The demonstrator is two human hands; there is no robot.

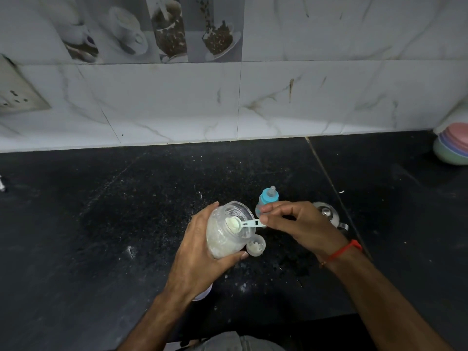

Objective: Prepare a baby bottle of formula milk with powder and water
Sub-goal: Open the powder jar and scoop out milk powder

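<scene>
My left hand grips tilted powder jar; right hand pinches scoop, full, at jar mouth, baby bottle just behind.

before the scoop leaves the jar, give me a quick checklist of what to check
1. Scoop loaded with powder: ok.
2. Right hand pinching the scoop handle: ok.
3. Left hand gripping the tilted powder jar: ok.
4. Baby bottle open to take powder: not ok, blue teat cap on.
5. Scoop levelled: cannot tell.
6. Jar lid within reach on the counter: ok.
</scene>
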